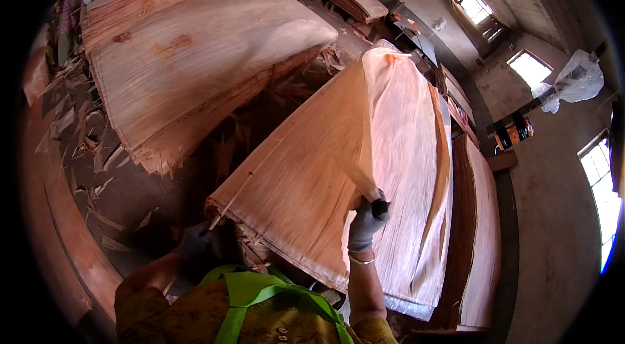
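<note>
A tall stack of wood veneer sheets (306, 174) stands in front of me, its top sheet tan on the left. A paler pinkish sheet (407, 168) lies on the right side, creased and raised at its far end. My right hand (369, 223), in a grey glove with dark fingertips, is closed on a short tan veneer strip (359, 178), blurred, above the stack. At the stack's near left corner, my left hand (193, 240), gloved and in shadow, meets the end of a thin wood strip (228, 206) lying along the edge; its fingers look closed on it.
Another large veneer stack (208, 57) stands at the far left, with broken veneer scraps (91, 129) on the floor around it. More veneer stacks (478, 233) line the right wall. A clear plastic bag (578, 77) hangs by the wall near the windows (530, 68).
</note>
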Demonstrator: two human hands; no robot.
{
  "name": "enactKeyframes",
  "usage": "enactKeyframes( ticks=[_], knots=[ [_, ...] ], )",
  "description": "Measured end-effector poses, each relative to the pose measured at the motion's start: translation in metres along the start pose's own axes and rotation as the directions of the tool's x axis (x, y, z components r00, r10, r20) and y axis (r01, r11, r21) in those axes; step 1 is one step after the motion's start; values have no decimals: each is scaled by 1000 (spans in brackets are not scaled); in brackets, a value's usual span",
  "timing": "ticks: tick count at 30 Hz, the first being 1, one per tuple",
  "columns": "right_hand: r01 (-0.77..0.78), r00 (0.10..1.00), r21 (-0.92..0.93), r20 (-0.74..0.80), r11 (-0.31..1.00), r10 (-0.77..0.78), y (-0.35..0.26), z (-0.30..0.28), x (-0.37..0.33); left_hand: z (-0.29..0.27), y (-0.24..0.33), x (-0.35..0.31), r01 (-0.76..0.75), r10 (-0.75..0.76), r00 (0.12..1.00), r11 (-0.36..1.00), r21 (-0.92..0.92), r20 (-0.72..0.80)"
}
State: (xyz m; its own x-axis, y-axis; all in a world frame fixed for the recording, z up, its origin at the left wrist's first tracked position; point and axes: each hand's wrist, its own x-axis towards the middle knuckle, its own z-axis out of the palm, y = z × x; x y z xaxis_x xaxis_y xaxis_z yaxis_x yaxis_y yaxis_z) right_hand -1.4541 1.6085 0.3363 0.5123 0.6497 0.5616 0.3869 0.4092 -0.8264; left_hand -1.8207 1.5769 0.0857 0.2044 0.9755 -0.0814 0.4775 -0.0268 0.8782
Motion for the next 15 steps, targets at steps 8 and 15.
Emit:
enactKeyframes(
  ticks=[8, 15],
  knots=[
    [16, 865, -228, 491, 973, 101, 4, 73, -11, 65, -2, 68, -27, 29, 999, 996, -85, 22],
    [222, 807, -370, 589, 902, 43, 26, 126, -27, 143, 77, 141, -54, 4, 970, 978, 201, 243]
  ],
)
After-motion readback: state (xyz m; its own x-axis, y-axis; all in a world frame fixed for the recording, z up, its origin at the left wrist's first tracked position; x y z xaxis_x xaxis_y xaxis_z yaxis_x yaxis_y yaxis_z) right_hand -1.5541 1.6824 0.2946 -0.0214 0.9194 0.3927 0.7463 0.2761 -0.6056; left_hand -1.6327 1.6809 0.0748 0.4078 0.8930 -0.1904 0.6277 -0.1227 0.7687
